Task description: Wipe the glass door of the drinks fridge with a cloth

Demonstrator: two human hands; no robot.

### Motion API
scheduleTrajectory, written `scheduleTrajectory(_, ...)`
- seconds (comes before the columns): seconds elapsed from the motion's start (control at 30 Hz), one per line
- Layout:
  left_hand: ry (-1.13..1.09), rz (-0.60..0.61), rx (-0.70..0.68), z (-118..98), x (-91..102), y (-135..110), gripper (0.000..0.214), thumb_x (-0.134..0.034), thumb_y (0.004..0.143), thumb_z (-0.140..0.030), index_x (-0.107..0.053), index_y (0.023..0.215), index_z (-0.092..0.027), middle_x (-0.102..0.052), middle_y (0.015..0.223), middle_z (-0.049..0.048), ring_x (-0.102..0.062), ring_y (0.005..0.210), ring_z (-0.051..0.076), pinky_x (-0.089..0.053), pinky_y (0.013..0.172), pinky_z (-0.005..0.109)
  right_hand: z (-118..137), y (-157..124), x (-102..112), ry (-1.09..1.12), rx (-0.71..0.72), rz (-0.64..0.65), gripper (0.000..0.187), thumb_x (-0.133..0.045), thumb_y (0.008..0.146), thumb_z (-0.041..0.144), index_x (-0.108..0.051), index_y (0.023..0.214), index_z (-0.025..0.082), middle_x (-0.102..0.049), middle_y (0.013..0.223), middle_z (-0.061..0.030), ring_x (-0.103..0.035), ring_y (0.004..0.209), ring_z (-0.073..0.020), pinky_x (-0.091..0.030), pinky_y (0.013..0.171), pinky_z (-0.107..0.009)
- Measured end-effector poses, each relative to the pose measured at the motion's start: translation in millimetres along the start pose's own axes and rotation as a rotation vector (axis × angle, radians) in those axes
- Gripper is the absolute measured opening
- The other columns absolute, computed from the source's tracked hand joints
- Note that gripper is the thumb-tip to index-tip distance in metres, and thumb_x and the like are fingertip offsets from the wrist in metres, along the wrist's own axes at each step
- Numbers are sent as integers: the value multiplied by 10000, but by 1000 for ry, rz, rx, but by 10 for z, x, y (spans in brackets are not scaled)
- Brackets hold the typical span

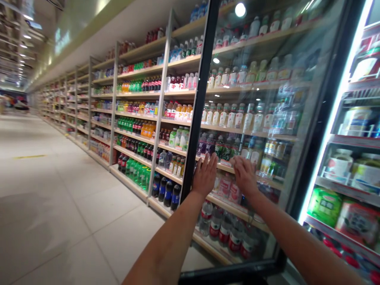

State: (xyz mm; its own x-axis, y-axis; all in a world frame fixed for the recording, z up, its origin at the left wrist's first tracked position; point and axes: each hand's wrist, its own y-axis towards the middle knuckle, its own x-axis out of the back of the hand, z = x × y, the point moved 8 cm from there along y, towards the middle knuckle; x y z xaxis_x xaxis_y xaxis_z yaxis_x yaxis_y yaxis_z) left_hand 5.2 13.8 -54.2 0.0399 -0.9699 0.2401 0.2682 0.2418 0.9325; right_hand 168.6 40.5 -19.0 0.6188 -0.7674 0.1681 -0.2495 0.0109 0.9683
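A tall glass cooler door [267,118] with a black frame [197,107] stands swung out in front of me. My left hand [204,176] lies flat against the glass near the frame's left edge, fingers stretched upward. Beside it, my right hand [245,174] rests on the glass too, fingers bent and spread. Neither hand holds anything. Through the glass I see shelves of drink bottles [225,114].
The open cooler [350,174] at the right holds lit shelves of tubs and packets. A long wall of wooden shelves [133,99] with bottled drinks runs down the left. Pale tiled floor [59,198] stretches along the aisle.
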Motion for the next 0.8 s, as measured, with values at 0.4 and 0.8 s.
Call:
scheduleTrajectory(0.4, -8, 4, -1, -4, 2, -2, 604, -417, 986, -231, -265, 1562, -127, -236, 1639, 58, -202, 1523, 283, -220, 1235, 476, -23, 237, 36, 55, 81, -44, 458, -399, 1006, 170, -510, 1445, 239, -514, 1471, -147, -403, 1435, -277, -395, 1159, -538)
scheduleTrajectory(0.8, 9, 29, -14, -16, -30, -7, 617, -418, 975, -224, -260, 1563, -122, -246, 1638, 84, -201, 1524, 282, -209, 1240, 482, -435, -257, 183, -6, -27, -18, 520, -413, 998, 158, -421, 1503, 282, -463, 1531, -130, -405, 1444, -277, -406, 1152, -570)
